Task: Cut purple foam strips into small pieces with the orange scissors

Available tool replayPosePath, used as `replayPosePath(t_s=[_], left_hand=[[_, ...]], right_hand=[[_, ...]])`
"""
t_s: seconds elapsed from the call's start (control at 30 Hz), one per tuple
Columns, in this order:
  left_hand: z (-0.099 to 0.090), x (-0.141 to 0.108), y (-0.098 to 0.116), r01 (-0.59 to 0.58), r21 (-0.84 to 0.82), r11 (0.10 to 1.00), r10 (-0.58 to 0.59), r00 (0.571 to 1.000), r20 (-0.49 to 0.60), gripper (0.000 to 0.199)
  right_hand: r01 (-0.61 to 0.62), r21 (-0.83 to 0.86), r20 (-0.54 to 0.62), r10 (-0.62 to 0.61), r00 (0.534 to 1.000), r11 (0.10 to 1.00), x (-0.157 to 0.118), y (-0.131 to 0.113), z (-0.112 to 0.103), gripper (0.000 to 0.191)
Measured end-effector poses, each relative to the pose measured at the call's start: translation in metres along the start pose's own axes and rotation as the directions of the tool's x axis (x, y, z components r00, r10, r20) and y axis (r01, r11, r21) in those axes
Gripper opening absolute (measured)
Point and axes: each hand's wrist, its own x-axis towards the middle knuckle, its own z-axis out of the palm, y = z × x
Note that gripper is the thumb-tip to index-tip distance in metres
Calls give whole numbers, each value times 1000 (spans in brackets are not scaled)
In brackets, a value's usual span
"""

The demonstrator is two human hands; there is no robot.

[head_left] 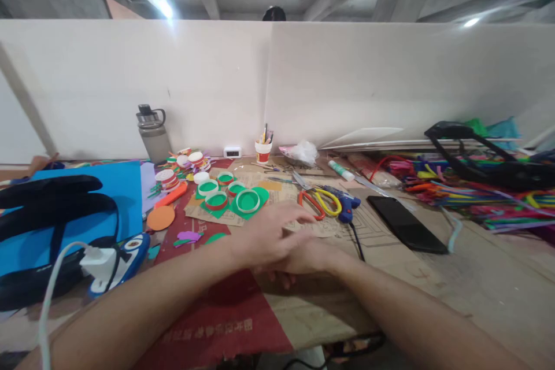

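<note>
Above the cardboard work surface, my left hand [271, 234] lies across my right hand [310, 255], the two touching. My left fingers are stretched out toward the right, apart, and hold nothing. Partly covered by the left, my right hand shows a few loose, separated fingertips below it, with no object visible in them. Just beyond my hands are scissors [328, 201] with red and yellow handles and a blue glue gun [346, 208]. Left of these, several short cup rings [248, 201] with green insides sit on green paper shapes [261, 195].
A black phone [405, 224], glue stick [341, 170] and colourful pipe cleaners [459, 185] lie right. Leftward are an orange cutter [171, 194], blue paper [130, 185], a power strip [134, 257] and a bottle [154, 136]. A pencil cup [263, 151] stands by the white partition [208, 81].
</note>
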Motion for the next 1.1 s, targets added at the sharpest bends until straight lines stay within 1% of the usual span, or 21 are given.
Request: replayPosePath(t_s=[0.03,0.07,0.1,0.13,0.17,0.2,0.23,0.27,0.33,0.4,0.5,0.57,0.63,0.7,0.8,0.9,0.97,1.03,1.1], left_hand=[[-7,-3,-9,86,27,996,-84,995,-55,20],[-13,-6,-21,183,62,981,-174,977,-126,18],[-18,-9,-34,273,89,958,-247,940,-234,16],[-23,-13,-47,362,97,927,-317,895,-313,17],[-27,-17,-61,442,87,893,-382,845,-374,18],[-30,-21,-73,494,90,865,-422,813,-401,18],[-33,-25,-83,532,108,840,-450,794,-410,18],[-34,-29,-91,558,137,818,-469,786,-404,17],[-35,-34,-100,606,218,765,-505,774,-383,18],[-33,-36,-102,658,305,688,-557,749,-359,23],[-29,-37,-100,707,432,560,-645,699,-308,31],[-28,-37,-98,720,491,490,-693,664,-281,33],[-28,-37,-98,725,518,455,-723,640,-261,32],[-29,-38,-100,717,519,466,-725,646,-241,26],[-29,-39,-104,695,483,532,-685,689,-238,19],[-28,-38,-105,670,429,606,-608,738,-293,17],[-26,-37,-102,643,415,643,-556,765,-324,18],[-24,-36,-97,623,426,656,-522,782,-340,18],[-21,-36,-90,600,463,652,-487,800,-351,17]], right_hand=[[-3,29,38,2,999,1000,-3,9,-10,14],[3,77,53,-7,999,997,-6,16,-20,20],[11,102,3,-12,1000,995,-7,22,-28,22],[29,78,-76,-23,997,997,-7,26,-36,23],[33,19,-167,-29,986,999,-6,28,-42,21],[7,-66,-254,-24,967,998,-5,30,-47,19],[-45,-157,-313,-7,950,987,-4,32,-50,17],[-106,-233,-338,22,941,967,-3,33,-51,16],[-208,-335,-322,96,942,919,-3,35,-50,19],[-224,-411,-259,122,958,884,-5,36,-46,21],[-216,-453,-195,140,971,865,-9,34,-40,9],[-224,-434,-189,155,970,873,-9,33,-39,8],[-222,-402,-208,148,967,888,-7,37,-39,12],[-223,-377,-260,128,957,899,-3,43,-40,15],[-270,-386,-368,121,922,882,1,52,-44,15],[-346,-424,-426,153,892,837,4,56,-49,15],[-359,-426,-440,156,884,831,6,57,-51,15],[-291,-371,-467,93,879,882,9,58,-51,18],[-129,-248,-487,-8,874,960,11,59,-51,28]])
